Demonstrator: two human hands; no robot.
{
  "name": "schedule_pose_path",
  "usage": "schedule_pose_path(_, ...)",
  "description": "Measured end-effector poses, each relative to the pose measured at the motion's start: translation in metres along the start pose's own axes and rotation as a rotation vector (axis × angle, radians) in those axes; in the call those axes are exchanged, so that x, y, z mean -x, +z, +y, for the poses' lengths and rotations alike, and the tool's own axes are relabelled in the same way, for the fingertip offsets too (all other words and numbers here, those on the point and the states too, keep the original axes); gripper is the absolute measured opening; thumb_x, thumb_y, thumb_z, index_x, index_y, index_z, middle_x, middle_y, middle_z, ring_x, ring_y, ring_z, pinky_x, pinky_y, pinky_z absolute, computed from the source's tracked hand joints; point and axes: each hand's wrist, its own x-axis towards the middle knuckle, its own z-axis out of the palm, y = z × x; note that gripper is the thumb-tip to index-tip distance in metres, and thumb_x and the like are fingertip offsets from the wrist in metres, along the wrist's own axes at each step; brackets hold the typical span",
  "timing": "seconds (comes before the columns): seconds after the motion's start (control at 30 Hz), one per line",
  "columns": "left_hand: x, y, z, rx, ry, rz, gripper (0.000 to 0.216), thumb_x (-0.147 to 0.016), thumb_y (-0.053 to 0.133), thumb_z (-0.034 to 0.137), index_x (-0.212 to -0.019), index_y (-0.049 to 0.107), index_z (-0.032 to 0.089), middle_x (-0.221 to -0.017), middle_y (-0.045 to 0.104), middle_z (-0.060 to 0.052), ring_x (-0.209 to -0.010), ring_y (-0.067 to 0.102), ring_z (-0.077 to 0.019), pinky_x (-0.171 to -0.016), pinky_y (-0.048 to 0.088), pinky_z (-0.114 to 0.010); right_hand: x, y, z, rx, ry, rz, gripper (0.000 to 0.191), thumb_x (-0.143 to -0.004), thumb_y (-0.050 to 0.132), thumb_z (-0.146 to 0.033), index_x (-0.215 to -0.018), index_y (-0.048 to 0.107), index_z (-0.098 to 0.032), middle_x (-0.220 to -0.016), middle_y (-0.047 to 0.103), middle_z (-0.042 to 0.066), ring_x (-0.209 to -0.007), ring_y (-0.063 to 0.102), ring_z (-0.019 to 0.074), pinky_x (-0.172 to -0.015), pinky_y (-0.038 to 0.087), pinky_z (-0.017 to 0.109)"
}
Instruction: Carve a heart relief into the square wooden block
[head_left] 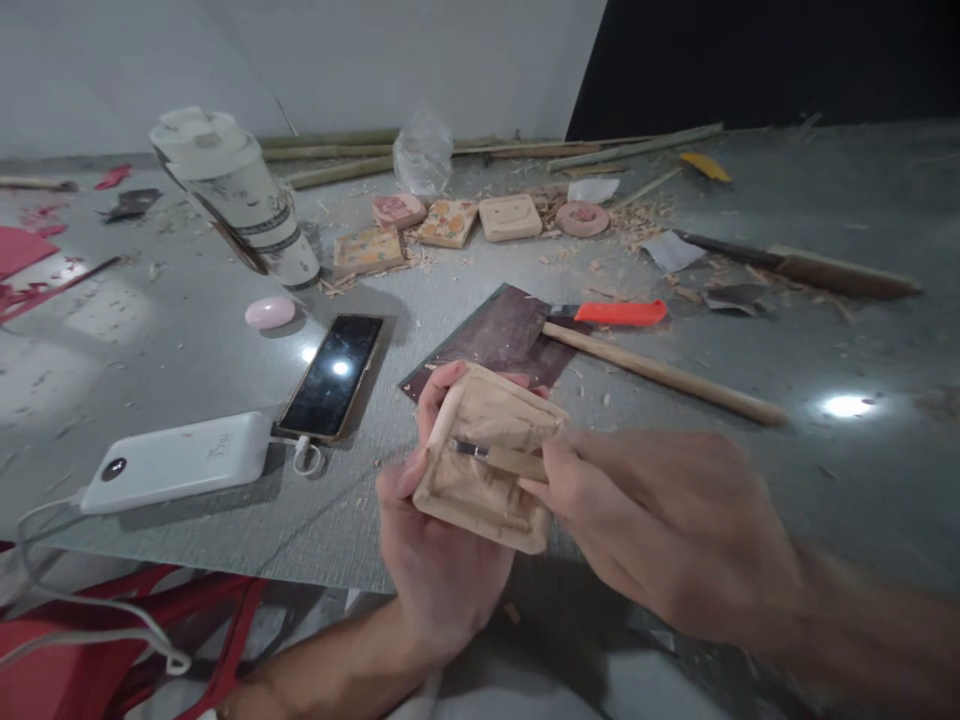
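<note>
My left hand (439, 545) is curled around a pale carved wooden block (487, 455), fingers wrapped over its far edge and thumb on the near side, holding it up just above the near edge of the tabletop (825, 330). My right hand (667, 525) is pinched shut on a small carving knife (499, 455), its metal tip resting in the block's hollowed face. Beyond the block lie a dark cutting mat (499, 340), a wooden-handled mallet (660, 372) and an orange-handled knife (619, 313), with a phone (332, 375) plugged into a white power bank (180, 462) off to the left.
</note>
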Motion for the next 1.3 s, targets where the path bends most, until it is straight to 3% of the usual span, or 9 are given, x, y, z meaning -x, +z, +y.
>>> schedule_pose_path(0.1, 0.001, -0.002, 0.0, -0.025, 0.003, 0.007, 0.035, -0.099, 0.057, 0.048, -0.125, 0.071, 0.03, -0.121, 0.077, -0.009, -0.132, 0.071, -0.0411, -0.114, 0.058, -0.056, 0.001, 0.001, 0.0, -0.019, 0.018, -0.015, 0.022, -0.103, 0.055, -0.007, -0.093, 0.063, -0.025, -0.069, 0.064, -0.004, -0.054, 0.054, 0.0134, -0.047, 0.033, 0.036)
schedule_pose_path(0.3, 0.003, -0.001, 0.0, -0.114, 0.056, 0.036, 0.037, -0.095, 0.064, 0.049, -0.126, 0.072, 0.031, -0.123, 0.078, -0.009, -0.13, 0.072, -0.0398, -0.114, 0.059, -0.054, 0.005, 0.002, -0.007, -0.144, 0.222, -0.083, 0.028, -0.113, 0.051, -0.024, -0.086, 0.049, -0.027, -0.06, 0.042, -0.008, -0.044, 0.036, 0.0098, -0.046, 0.026, 0.034)
schedule_pose_path(0.53, 0.002, -0.002, -0.001, -0.169, 0.082, 0.089, 0.037, -0.101, 0.055, 0.045, -0.131, 0.072, 0.031, -0.124, 0.077, -0.009, -0.125, 0.073, -0.0368, -0.112, 0.059, -0.053, 0.001, -0.003, -0.002, -0.154, 0.205, -0.141, 0.027, -0.103, 0.059, -0.013, -0.086, 0.045, -0.027, -0.062, 0.049, -0.007, -0.049, 0.046, 0.0108, -0.048, 0.025, 0.034)
schedule_pose_path(0.67, -0.001, -0.001, 0.001, -0.204, 0.089, 0.187, 0.034, -0.098, 0.058, 0.042, -0.126, 0.074, 0.032, -0.121, 0.078, -0.007, -0.116, 0.074, -0.0321, -0.109, 0.06, -0.049, -0.002, -0.001, 0.004, -0.515, 0.485, -0.206, 0.025, -0.11, 0.06, -0.03, -0.088, 0.047, -0.026, -0.063, 0.05, -0.009, -0.051, 0.043, 0.01, -0.048, 0.03, 0.028)
schedule_pose_path(0.83, -0.004, -0.001, 0.001, -0.15, 0.046, 0.202, 0.037, -0.101, 0.049, 0.042, -0.129, 0.071, 0.031, -0.121, 0.077, -0.007, -0.13, 0.069, -0.0336, -0.122, 0.051, -0.053, -0.006, 0.002, 0.007, -0.807, 0.716, -0.313, 0.03, -0.109, 0.06, -0.037, -0.084, 0.051, -0.025, -0.067, 0.051, -0.008, -0.059, 0.044, 0.0111, -0.052, 0.033, 0.027)
schedule_pose_path(0.97, -0.004, -0.003, 0.0, -0.154, 0.017, 0.182, 0.039, -0.1, 0.051, 0.046, -0.132, 0.067, 0.03, -0.125, 0.077, -0.008, -0.135, 0.068, -0.0345, -0.125, 0.049, -0.054, -0.008, 0.0, 0.009, -0.81, 0.739, -0.32, 0.027, -0.107, 0.06, -0.035, -0.082, 0.052, -0.025, -0.068, 0.052, -0.008, -0.061, 0.046, 0.012, -0.053, 0.035, 0.028)
schedule_pose_path(1.3, -0.003, -0.001, 0.002, -0.114, -0.083, 0.157, 0.041, -0.101, 0.047, 0.045, -0.134, 0.066, 0.03, -0.122, 0.077, -0.009, -0.123, 0.074, -0.0348, -0.112, 0.059, -0.056, -0.013, -0.004, 0.02, -0.727, 0.652, -0.328, 0.028, -0.106, 0.059, -0.031, -0.079, 0.059, -0.024, -0.067, 0.057, -0.007, -0.06, 0.051, 0.0113, -0.051, 0.033, 0.028)
